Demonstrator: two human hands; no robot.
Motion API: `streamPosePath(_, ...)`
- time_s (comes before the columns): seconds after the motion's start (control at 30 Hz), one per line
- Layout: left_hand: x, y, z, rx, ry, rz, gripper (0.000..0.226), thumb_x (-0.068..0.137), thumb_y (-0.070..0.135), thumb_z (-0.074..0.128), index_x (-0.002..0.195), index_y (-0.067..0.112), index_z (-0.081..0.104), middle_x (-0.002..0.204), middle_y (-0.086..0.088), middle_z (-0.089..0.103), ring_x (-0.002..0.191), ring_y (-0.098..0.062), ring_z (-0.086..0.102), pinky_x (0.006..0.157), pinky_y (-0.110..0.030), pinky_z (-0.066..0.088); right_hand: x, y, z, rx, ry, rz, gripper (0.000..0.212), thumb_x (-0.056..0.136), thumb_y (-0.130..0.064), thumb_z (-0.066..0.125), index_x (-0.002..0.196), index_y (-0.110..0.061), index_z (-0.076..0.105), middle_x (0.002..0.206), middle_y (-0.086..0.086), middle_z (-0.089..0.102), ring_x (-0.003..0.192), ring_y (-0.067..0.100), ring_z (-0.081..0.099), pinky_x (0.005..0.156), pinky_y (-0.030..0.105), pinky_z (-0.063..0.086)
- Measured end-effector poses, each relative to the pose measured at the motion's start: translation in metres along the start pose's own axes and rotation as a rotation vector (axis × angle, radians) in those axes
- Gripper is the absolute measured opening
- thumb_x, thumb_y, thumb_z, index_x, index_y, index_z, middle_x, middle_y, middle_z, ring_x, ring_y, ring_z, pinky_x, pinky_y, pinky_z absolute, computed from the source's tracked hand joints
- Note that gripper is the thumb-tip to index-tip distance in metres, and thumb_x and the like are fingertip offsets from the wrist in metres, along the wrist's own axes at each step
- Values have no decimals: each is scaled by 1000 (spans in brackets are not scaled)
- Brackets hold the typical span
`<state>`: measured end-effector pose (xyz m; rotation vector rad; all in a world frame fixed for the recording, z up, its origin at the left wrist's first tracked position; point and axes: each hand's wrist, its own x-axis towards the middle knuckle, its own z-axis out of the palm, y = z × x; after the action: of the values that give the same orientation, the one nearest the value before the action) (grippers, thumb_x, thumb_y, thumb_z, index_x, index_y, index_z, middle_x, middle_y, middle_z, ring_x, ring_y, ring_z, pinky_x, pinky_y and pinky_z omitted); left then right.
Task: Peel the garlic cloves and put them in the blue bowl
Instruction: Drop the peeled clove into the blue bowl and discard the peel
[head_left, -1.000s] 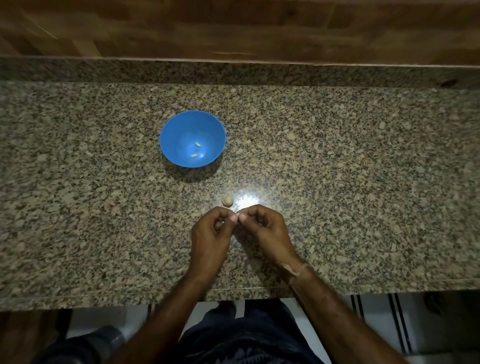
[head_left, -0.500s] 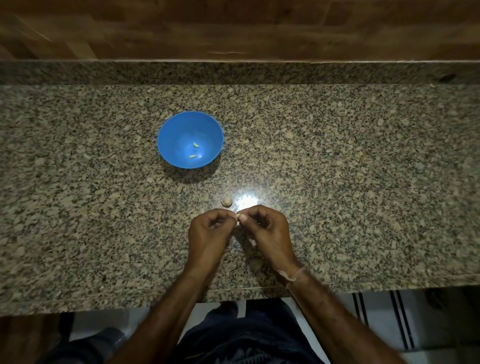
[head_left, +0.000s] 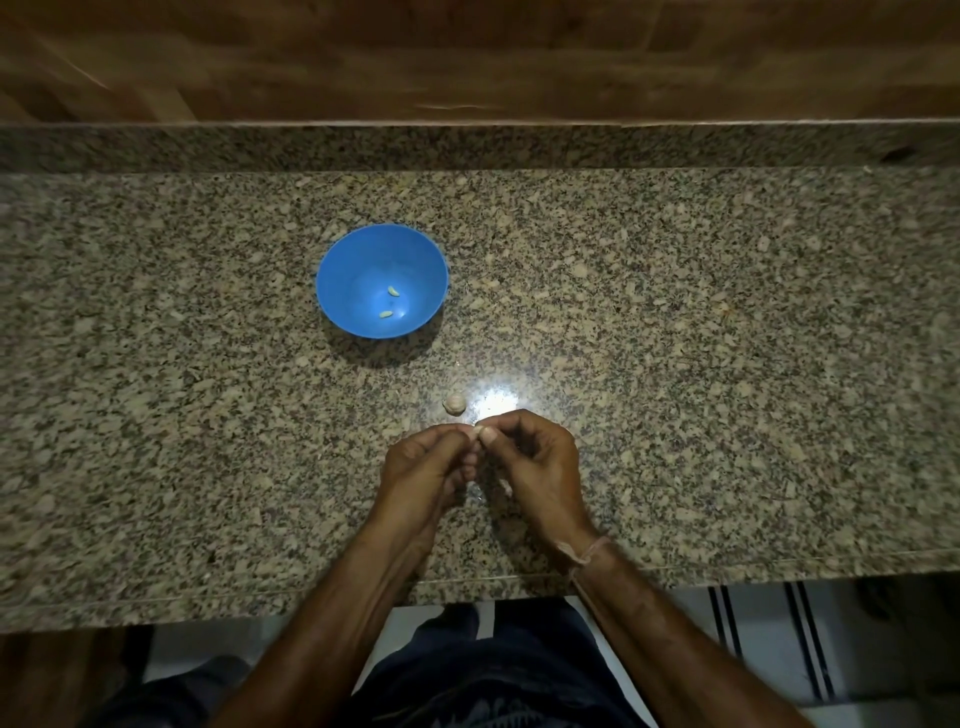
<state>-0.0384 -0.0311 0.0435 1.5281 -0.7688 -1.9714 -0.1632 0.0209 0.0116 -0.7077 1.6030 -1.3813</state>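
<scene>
The blue bowl (head_left: 358, 260) stands on the granite counter, left of centre, with two or three peeled garlic cloves (head_left: 394, 291) lying in its bottom. Near the counter's front, my left hand (head_left: 423, 473) and my right hand (head_left: 535, 460) meet fingertip to fingertip. Both pinch one small garlic clove (head_left: 475, 431), of which only a pale tip shows between the thumbs. An unpeeled garlic piece (head_left: 454, 404) lies on the counter just beyond my hands, between them and the bowl.
The speckled granite counter (head_left: 727, 338) runs the full width, with a raised granite strip and a wooden wall behind. Small pale skin scraps (head_left: 477, 493) lie under my hands. A bright light reflection (head_left: 496, 402) sits beside the loose garlic. The counter's front edge is at my wrists.
My hands stay together on the clove, with only small shifts of the fingers. The bowl and the loose garlic piece have not moved.
</scene>
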Motion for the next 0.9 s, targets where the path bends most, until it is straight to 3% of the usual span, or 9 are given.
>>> streamPosePath(0.23, -1, 1, 7, -126, -2, -62, 30, 98, 4, 63, 74, 10, 80, 69, -6, 69, 60, -11, 58, 59, -23, 47, -1, -2, 2, 31, 24, 22, 6, 97, -3, 71, 96, -3, 77, 93, 14, 79, 94, 42, 74, 90, 61, 59)
streamPosePath(0.37, -1, 0, 3, 167, 29, 98, 21, 99, 15, 65, 82, 12, 77, 68, -5, 65, 61, -18, 53, 59, -30, 41, 0, 0, 3, 99, 13, 79, 8, 98, -8, 71, 100, -2, 77, 96, 21, 78, 96, 45, 73, 91, 65, 58)
streamPosePath(0.5, 0, 1, 5, 423, 118, 319, 16, 97, 16, 69, 83, 16, 76, 72, 0, 75, 66, -11, 68, 63, -27, 55, 2, 2, 8, 249, 4, 229, 18, 98, -14, 72, 110, -1, 75, 108, 29, 75, 110, 54, 69, 101, 71, 51)
streamPosePath(0.57, -1, 1, 6, 500, 134, 373, 13, 95, 19, 72, 82, 18, 75, 71, 3, 74, 64, -6, 67, 59, -21, 52, 3, 2, 8, 281, 0, 274, 16, 99, -8, 69, 111, 2, 73, 109, 32, 74, 112, 57, 67, 103, 72, 50)
streamPosePath(0.73, 0, -1, 6, 588, 135, 402, 10, 92, 18, 73, 82, 20, 73, 69, 4, 72, 62, -6, 65, 56, -15, 48, 5, -2, 5, 312, 2, 356, 15, 101, -2, 65, 107, 11, 68, 110, 44, 66, 99, 45, 67, 98, 58, 52)
streamPosePath(0.9, 1, -3, 7, 618, 112, 390, 11, 89, 11, 73, 82, 20, 74, 72, 5, 74, 69, -10, 70, 59, -15, 51, 6, -9, 7, 463, -12, 560, 11, 105, -10, 61, 100, -8, 71, 107, 25, 74, 102, 35, 67, 102, 47, 52)
